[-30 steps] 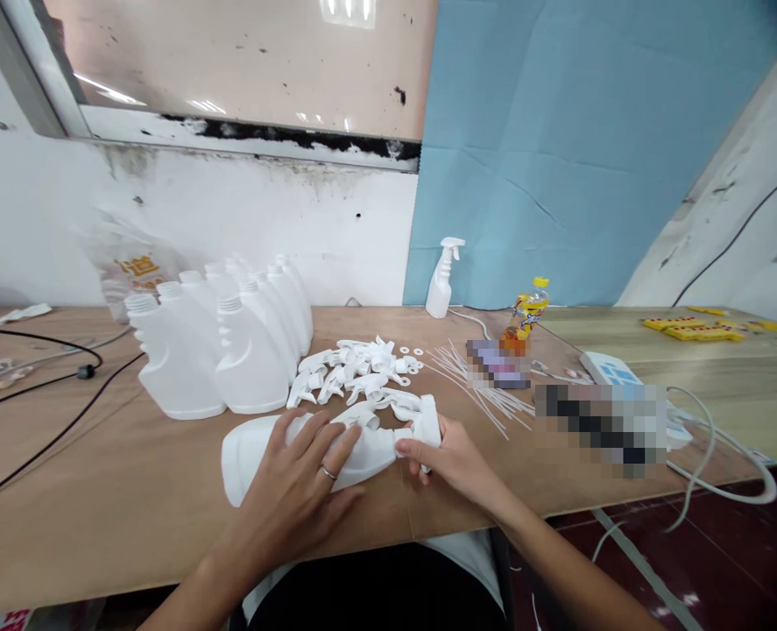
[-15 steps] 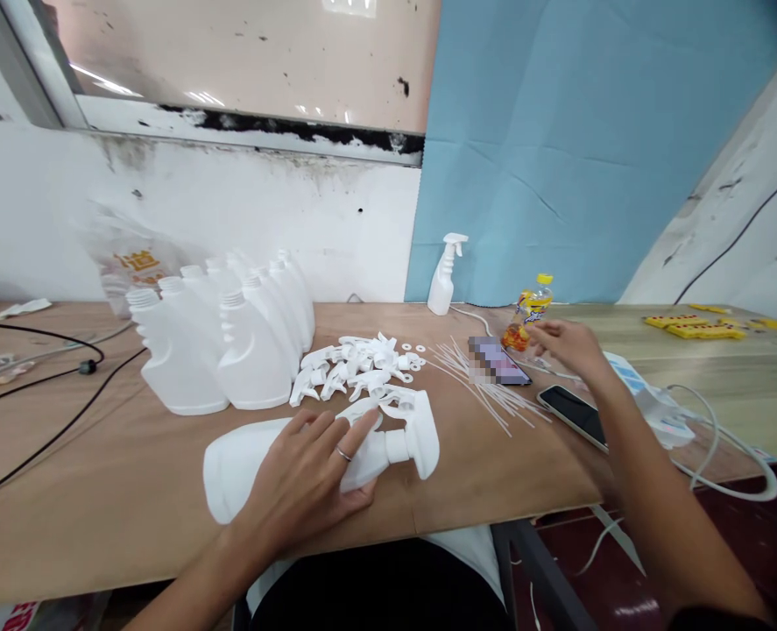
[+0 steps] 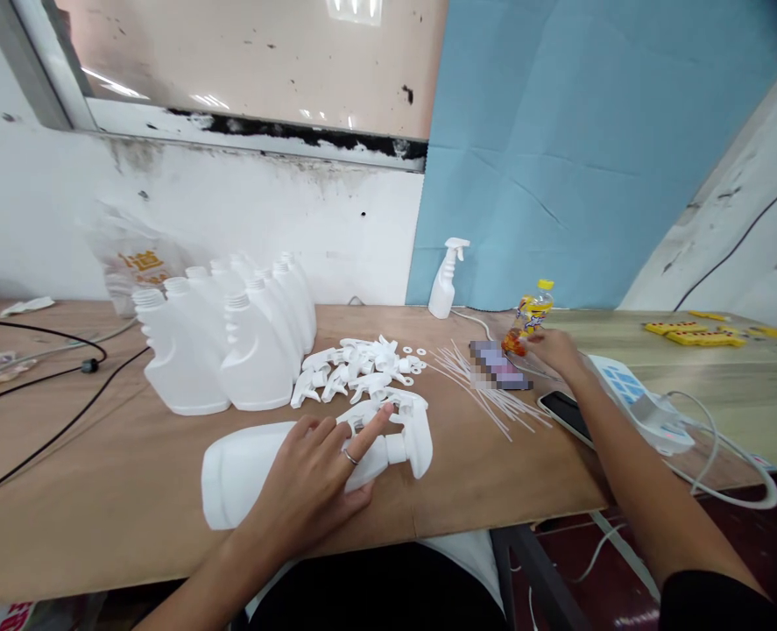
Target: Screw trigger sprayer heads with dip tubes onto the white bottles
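Observation:
A white spray bottle (image 3: 240, 469) with its trigger head (image 3: 418, 434) fitted lies on its side near the table's front edge. My left hand (image 3: 322, 464) is wrapped round its neck, the index finger reaching to the trigger. Over the right side of the table is my right hand (image 3: 549, 349), closed, beside a drink bottle (image 3: 533, 311) with a yellow cap; whatever its fingers hold, if anything, is too small to name. Loose white spray heads (image 3: 362, 364) lie in a pile behind the held bottle. Thin white tubes (image 3: 480, 390) are spread to the right of the pile.
Open white bottles (image 3: 257, 350) stand in rows at the left. A finished-looking spray bottle (image 3: 444, 280) stands by the wall. Right of the tubes are two phones (image 3: 499, 366), (image 3: 567, 412) and a power strip (image 3: 641, 403) with cables. Black cables cross the far left.
My right hand has moved slightly left and down, now lower beside the drink bottle. My left hand keeps its hold, its index finger a little further along the trigger, and the spray head has shifted slightly left.

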A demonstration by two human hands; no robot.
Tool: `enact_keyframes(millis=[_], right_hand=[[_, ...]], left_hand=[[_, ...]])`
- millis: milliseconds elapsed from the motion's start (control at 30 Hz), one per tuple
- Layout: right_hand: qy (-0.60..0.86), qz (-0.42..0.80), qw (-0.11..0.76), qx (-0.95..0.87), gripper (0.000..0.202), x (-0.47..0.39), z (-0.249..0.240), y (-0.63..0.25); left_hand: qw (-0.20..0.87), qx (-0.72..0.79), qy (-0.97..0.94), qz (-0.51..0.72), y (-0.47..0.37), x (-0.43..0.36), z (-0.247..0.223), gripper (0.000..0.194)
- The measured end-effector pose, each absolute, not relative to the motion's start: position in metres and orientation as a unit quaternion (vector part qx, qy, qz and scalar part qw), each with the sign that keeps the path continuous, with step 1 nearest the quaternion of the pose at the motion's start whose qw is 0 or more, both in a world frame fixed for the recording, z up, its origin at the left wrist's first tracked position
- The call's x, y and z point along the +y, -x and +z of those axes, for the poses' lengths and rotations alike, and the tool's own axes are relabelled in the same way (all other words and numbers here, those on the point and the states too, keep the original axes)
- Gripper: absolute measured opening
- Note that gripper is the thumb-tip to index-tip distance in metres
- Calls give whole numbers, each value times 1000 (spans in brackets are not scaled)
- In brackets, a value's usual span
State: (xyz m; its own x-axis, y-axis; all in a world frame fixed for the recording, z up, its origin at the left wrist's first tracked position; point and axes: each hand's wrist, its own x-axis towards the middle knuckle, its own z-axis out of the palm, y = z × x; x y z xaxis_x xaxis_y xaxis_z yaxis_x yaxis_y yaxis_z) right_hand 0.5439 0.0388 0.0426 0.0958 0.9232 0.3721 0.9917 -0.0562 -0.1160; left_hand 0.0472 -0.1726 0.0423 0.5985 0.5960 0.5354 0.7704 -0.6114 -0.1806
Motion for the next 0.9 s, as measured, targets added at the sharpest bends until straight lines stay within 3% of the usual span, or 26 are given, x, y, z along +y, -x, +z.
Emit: enact_keyframes(millis=[200, 433, 900], right_hand=[[665, -52, 110, -736, 19, 66, 39, -512], [654, -61, 74, -750, 21, 63, 34, -509], [642, -62, 125, -754, 32, 58, 37, -509]], left_hand=[[197, -390, 873, -218, -46, -176, 44, 86], [189, -386, 875, -222, -46, -176, 43, 85], [181, -380, 879, -223, -47, -177, 40, 84]])
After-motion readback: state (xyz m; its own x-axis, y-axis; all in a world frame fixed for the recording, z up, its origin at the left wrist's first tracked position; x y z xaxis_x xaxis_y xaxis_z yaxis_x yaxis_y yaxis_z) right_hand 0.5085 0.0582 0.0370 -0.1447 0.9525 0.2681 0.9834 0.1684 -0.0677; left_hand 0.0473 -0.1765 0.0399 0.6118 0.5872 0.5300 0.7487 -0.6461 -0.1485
